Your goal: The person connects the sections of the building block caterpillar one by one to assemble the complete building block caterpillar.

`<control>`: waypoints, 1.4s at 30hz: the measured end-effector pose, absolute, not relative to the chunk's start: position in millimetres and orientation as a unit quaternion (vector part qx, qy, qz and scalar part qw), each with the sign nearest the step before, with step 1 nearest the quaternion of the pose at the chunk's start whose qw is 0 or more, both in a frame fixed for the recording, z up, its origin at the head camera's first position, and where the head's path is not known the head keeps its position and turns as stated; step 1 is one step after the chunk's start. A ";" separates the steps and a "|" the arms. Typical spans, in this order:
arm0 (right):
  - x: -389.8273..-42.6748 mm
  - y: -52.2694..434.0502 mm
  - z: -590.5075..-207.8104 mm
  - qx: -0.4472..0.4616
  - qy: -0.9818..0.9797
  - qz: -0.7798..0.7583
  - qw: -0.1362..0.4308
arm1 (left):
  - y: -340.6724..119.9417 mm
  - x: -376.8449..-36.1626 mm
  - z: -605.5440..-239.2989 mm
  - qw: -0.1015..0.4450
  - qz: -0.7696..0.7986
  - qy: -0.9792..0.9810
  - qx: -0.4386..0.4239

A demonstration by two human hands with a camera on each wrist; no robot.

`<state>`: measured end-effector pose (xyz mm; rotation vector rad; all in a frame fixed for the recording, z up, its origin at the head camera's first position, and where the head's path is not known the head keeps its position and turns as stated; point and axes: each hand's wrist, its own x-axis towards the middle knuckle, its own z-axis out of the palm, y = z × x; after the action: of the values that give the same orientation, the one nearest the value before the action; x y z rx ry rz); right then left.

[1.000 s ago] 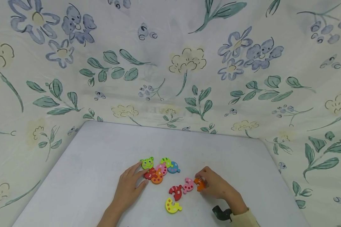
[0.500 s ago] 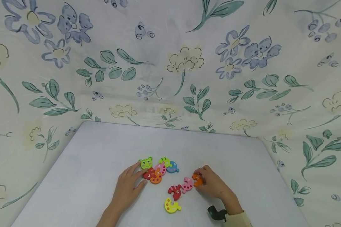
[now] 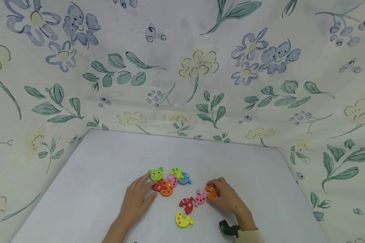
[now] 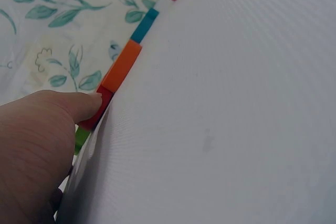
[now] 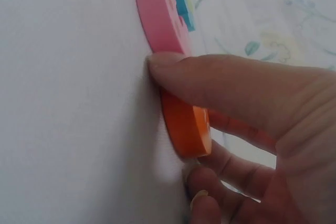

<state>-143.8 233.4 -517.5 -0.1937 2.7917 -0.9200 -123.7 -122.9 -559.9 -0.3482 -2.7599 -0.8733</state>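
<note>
Six pieces sit joined in a curled chain near the middle of the bench (image 3: 88, 175): a green head (image 3: 156, 173), a red 2 (image 3: 158, 186), an orange 3 (image 3: 167, 190), a pink 4 (image 3: 172, 179), a green piece (image 3: 176, 172) and a blue piece (image 3: 184, 179). By my reading that part is done. Four more lie just right of and nearer than the chain and are not yet linked to it: a red 8 (image 3: 187, 205), a pink piece (image 3: 199, 197), an orange 10 (image 3: 211, 191) and a yellow piece (image 3: 183, 219), the last lying alone nearest the person. Red 8, pink piece and orange 10 touch in a short row, but I cannot tell whether their tabs are seated. So the work looks a little over half done, with the short row and the yellow piece left to attach. The right hand (image 3: 228, 198) lies low on the bench with the wrist toward the person, pinching the orange 10 (image 5: 186, 124); the right wrist view shows one finger over its near edge beside the pink piece (image 5: 160, 11) and curled fingers behind it. The left hand (image 3: 137, 200) rests flat, fingers straight and spread, tips against the red 2 and the green head, grasping nothing; the left wrist view shows a fingertip (image 4: 79, 106) pressed on the chain's edge.
</note>
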 end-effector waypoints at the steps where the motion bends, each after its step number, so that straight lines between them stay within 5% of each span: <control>1: -143.7 233.6 -518.1 -0.065 0.944 -0.310 0.096 | -123.1 -124.1 -560.1 0.113 -0.297 -0.940 -0.119; 33: -141.1 229.8 -516.1 -0.106 0.942 -0.301 0.102 | -124.9 -123.9 -559.5 0.102 -0.292 -0.945 -0.110; 42: -138.2 212.2 -515.3 -0.064 0.966 -0.244 0.063 | -123.5 -123.9 -558.8 0.101 -0.297 -0.943 -0.114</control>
<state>-138.2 212.2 -515.3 -0.1923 2.9185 -0.7363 -123.9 -123.5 -558.8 -0.3376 -2.7841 -0.8776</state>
